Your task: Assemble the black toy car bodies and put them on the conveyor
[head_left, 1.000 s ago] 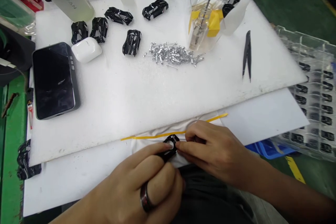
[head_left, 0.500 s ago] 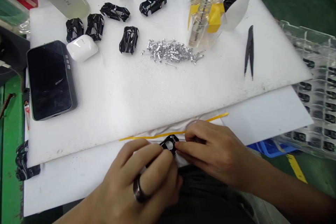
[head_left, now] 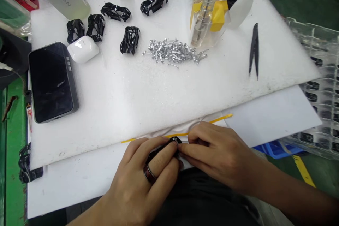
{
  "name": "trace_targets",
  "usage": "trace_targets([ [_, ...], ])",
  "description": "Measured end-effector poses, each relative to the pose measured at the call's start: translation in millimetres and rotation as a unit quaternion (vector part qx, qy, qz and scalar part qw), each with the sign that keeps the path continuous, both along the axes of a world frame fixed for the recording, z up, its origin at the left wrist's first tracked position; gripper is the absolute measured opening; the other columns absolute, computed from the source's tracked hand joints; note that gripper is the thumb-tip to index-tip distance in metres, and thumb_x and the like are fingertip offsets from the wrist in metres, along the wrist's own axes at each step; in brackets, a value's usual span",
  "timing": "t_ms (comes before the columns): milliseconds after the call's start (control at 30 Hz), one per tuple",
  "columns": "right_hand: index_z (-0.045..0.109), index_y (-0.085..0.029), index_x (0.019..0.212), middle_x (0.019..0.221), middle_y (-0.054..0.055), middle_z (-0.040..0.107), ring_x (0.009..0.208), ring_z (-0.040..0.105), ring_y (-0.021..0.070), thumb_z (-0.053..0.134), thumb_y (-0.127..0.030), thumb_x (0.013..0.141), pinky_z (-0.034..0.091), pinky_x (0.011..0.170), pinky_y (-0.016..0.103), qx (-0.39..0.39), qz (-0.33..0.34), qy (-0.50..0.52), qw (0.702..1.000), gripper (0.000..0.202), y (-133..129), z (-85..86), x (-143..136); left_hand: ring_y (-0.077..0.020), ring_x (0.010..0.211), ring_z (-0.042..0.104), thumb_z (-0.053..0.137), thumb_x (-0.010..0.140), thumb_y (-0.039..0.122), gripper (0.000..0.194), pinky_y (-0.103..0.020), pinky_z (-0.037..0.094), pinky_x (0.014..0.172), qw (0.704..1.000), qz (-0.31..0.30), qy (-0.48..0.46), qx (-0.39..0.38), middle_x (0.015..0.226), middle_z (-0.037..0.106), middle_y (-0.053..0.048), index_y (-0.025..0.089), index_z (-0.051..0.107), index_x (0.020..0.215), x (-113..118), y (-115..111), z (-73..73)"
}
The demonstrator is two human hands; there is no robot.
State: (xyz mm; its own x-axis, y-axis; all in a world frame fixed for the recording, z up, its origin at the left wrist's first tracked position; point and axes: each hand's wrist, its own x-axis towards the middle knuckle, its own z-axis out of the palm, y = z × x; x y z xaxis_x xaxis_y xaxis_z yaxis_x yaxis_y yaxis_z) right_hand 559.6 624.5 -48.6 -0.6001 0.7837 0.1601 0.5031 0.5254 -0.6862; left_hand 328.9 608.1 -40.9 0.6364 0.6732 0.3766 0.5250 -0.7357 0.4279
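Observation:
Close to my body, both hands hold one glossy black toy car body (head_left: 176,140) just below the front edge of the foam sheet. My left hand (head_left: 149,171), with a dark ring on one finger, is closed over the car's left side and hides most of it. Thumb and fingertips of my right hand (head_left: 215,152) pinch at its right end. Whether a small part sits between those fingertips is hidden. A thin yellow strip (head_left: 222,118) on white cloth runs just beyond the hands.
On the white foam sheet (head_left: 148,95) lie small silver parts (head_left: 174,52), black tweezers (head_left: 254,51), more car bodies (head_left: 130,40), a phone-like device (head_left: 51,83) and a white earbud case (head_left: 83,49). A glass bottle (head_left: 202,24) stands behind. Right is a clear compartment tray (head_left: 327,113).
My left hand has turned and its fingers have stretched further over the car body, covering its round opening. My right hand keeps nearly the same place and grip.

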Motion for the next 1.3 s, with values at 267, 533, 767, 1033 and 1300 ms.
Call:
trace_targets([
  [267, 0.073, -0.012, 0.090, 0.086, 0.003, 0.055, 0.074, 0.048, 0.0157, 0.059, -0.012, 0.102, 0.032, 0.064, 0.032, -0.004, 0.005, -0.001, 1.000, 0.018, 0, 1.3, 0, -0.0349, 0.129, 0.060, 0.070, 0.087, -0.002, 0.015, -0.049, 0.050, 0.101, 1.000, 0.006, -0.016, 0.022, 0.112, 0.071, -0.011, 0.008, 0.073, 0.097, 2, -14, 2.6],
  [533, 0.073, -0.013, 0.093, 0.086, 0.003, 0.054, 0.074, 0.047, 0.0156, 0.060, -0.011, 0.101, 0.031, 0.063, 0.032, -0.008, 0.004, -0.003, 1.000, 0.015, -1, -0.4, 0, -0.0292, 0.119, 0.069, 0.074, 0.085, 0.001, 0.015, -0.045, 0.046, 0.104, 0.999, 0.039, -0.004, 0.014, 0.090, 0.075, -0.005, 0.013, 0.067, 0.079, 14, -27, -1.1],
  [767, 0.074, -0.013, 0.092, 0.086, 0.003, 0.055, 0.074, 0.047, 0.0156, 0.061, -0.010, 0.100, 0.032, 0.063, 0.032, -0.008, 0.001, -0.003, 1.000, 0.015, 1, 0.5, -1, -0.0315, 0.124, 0.067, 0.077, 0.082, 0.000, 0.013, -0.052, 0.047, 0.116, 1.000, 0.028, -0.008, 0.004, 0.093, 0.076, -0.007, 0.010, 0.069, 0.083, 14, -25, -2.8],
  [1033, 0.073, -0.012, 0.090, 0.085, 0.003, 0.054, 0.074, 0.047, 0.0150, 0.060, -0.009, 0.100, 0.032, 0.063, 0.031, 0.001, -0.001, -0.005, 1.000, 0.017, 0, 1.0, -1, -0.0341, 0.131, 0.062, 0.078, 0.079, -0.004, 0.015, -0.052, 0.055, 0.112, 1.000, 0.006, -0.017, -0.017, 0.098, 0.077, -0.012, 0.006, 0.071, 0.088, 8, -26, -3.2],
  [1300, 0.074, -0.013, 0.091, 0.084, 0.003, 0.056, 0.073, 0.047, 0.0150, 0.059, -0.011, 0.102, 0.032, 0.063, 0.031, -0.007, 0.000, -0.003, 1.000, 0.018, 1, 1.4, 0, -0.0331, 0.124, 0.065, 0.076, 0.083, 0.002, 0.018, -0.052, 0.061, 0.108, 0.998, -0.055, 0.020, 0.039, 0.108, 0.073, -0.008, 0.010, 0.074, 0.099, -5, -12, -2.7],
])
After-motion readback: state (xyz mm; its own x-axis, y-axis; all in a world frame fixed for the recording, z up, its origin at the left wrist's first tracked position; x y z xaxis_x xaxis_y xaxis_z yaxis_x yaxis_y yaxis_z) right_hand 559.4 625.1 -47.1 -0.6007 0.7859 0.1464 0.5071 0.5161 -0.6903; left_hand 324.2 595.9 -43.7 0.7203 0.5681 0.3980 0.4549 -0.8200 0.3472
